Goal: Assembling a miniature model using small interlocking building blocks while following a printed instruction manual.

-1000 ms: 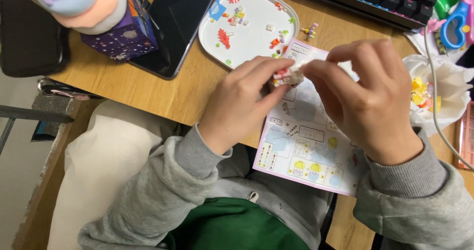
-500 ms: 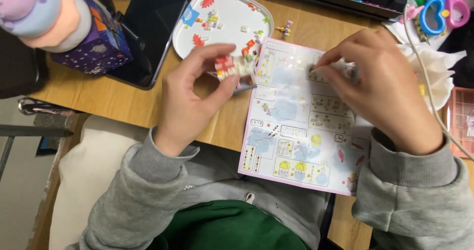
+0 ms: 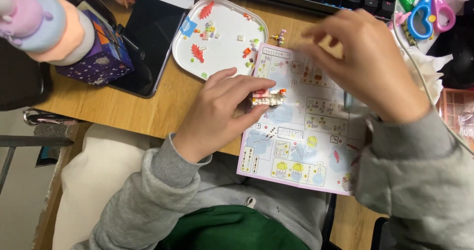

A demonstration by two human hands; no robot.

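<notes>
A small, partly built model of tiny white, pink and orange plastic bricks (image 3: 267, 98) sits pinched in the fingertips of the left hand (image 3: 222, 113), held over the left edge of the printed paper instruction sheet (image 3: 301, 131) on the wooden desk (image 3: 143, 113). It looks only a few layers high, so most building seems left. The right hand (image 3: 368, 65) hovers blurred over the sheet's far part; whether its fingers hold anything I cannot tell. Far left of the sheet, a white rounded plastic tray (image 3: 222, 45) holds many loose pieces, unused.
</notes>
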